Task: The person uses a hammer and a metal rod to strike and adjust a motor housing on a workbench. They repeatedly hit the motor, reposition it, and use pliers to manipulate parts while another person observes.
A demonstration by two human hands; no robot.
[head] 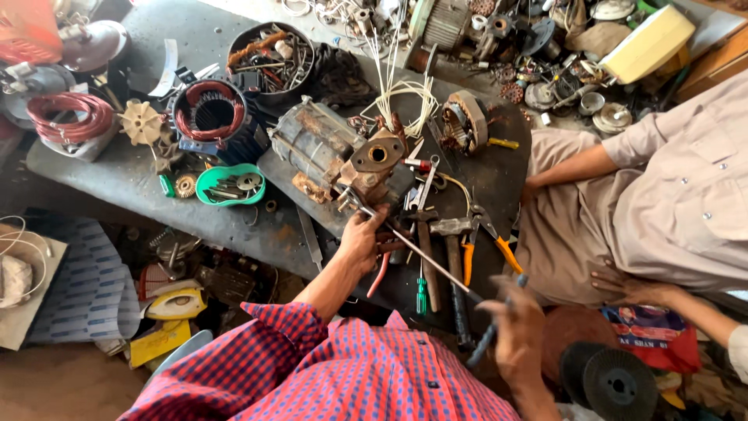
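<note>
A rusty grey electric motor (pixel 323 152) lies on the dark workbench (pixel 117 175), its end plate with a round hole facing me. My left hand (pixel 362 242) rests at the motor's near end and is closed around a red-handled tool by the bench edge. My right hand (pixel 514 331) grips the blue handle of a long thin metal rod (pixel 425 257), whose tip reaches the motor's lower corner next to my left hand. My sleeves are red and blue checked.
A wound stator (pixel 212 115), a green bowl of washers (pixel 230 185), a black bowl of tools (pixel 273 58), a hammer (pixel 452 234) and orange pliers (pixel 487 242) crowd the bench. Another person in beige (pixel 670 195) sits at right. Clutter covers the floor at left.
</note>
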